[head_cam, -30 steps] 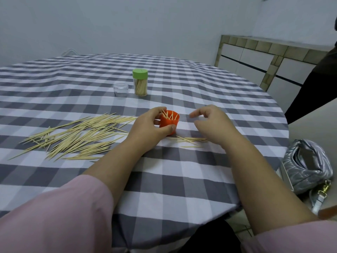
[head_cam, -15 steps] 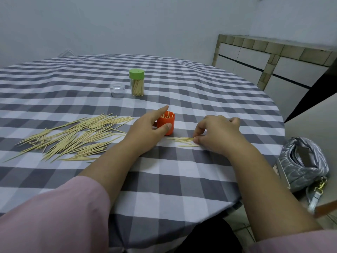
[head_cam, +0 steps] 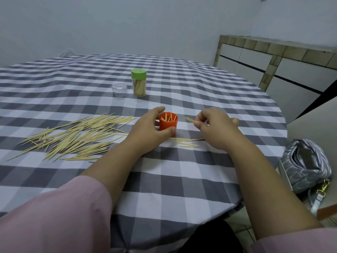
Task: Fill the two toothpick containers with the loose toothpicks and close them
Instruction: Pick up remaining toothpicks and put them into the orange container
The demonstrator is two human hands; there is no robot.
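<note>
Centre of frame: the left hand [head_cam: 149, 129] grips the orange container [head_cam: 168, 123], thumb against its near wall and index finger curled round the far side; the container stands upright and open, with several toothpicks leaning inside it. Just right of it, the right hand [head_cam: 216, 127] pinches a few toothpicks [head_cam: 190, 119] between thumb and fingertips, their free ends pointing toward the container's rim but not touching it. Half a second ago this hand lay low on the cloth, gathering from the small scatter [head_cam: 187, 142]; it is now raised clear of it, and fewer sticks are left on the cloth below the wrist. The left hand's grip is unchanged.

Left of centre: the main heap of loose toothpicks [head_cam: 76, 136], fanned across the checked tablecloth [head_cam: 173, 179], its right-hand ends near the left hand.

Upper centre: the green-lidded container [head_cam: 139, 82], closed and filled with toothpicks, and just left of it a clear cap [head_cam: 119, 90]; both stand well apart from the hands, with open cloth between.

The table's rounded edge runs down the right side of the frame, near the right forearm. Beyond it, lower right, lies a silver quilted bag [head_cam: 306, 163]. A tiled counter [head_cam: 273, 52] occupies the upper right.
</note>
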